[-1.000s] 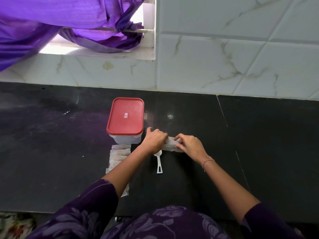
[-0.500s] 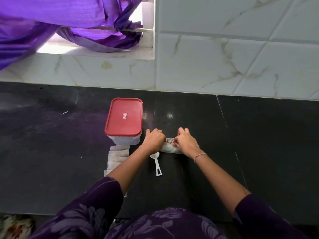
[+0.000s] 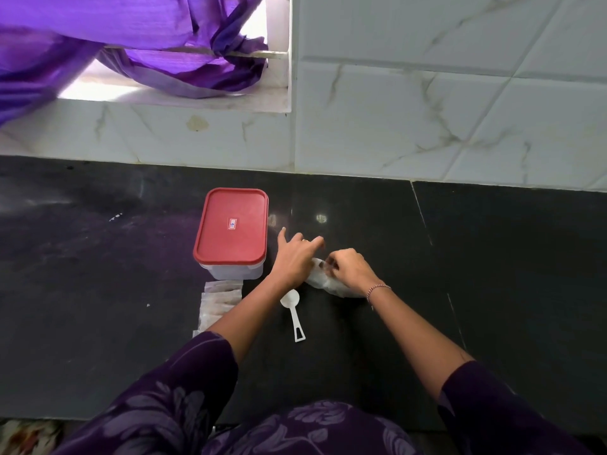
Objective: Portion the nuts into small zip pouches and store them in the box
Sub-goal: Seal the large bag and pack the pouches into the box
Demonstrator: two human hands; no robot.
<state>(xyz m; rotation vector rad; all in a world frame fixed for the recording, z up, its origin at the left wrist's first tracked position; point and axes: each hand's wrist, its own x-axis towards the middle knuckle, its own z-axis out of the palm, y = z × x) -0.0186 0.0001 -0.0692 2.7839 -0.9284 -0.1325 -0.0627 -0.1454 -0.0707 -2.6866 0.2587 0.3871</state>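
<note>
A clear plastic bag of nuts (image 3: 320, 281) lies on the black counter (image 3: 98, 274). My right hand (image 3: 349, 269) is closed on its top, pinching the plastic. My left hand (image 3: 295, 257) rests against the bag's left end with fingers spread and lifted. A box with a red lid (image 3: 231, 229), shut, stands just left of my left hand. Several small zip pouches (image 3: 218, 300) lie in a pile in front of the box, partly under my left forearm. A white plastic scoop (image 3: 293, 315) lies between my arms, handle toward me.
A white marble-tiled wall (image 3: 427, 119) runs along the back of the counter. A purple curtain (image 3: 131, 37) hangs over a window ledge at the upper left. The counter's front edge is close to my body.
My left hand has opened, its fingers lifting off the bag. My right hand has shifted slightly right and stays clenched on the bag's top.
</note>
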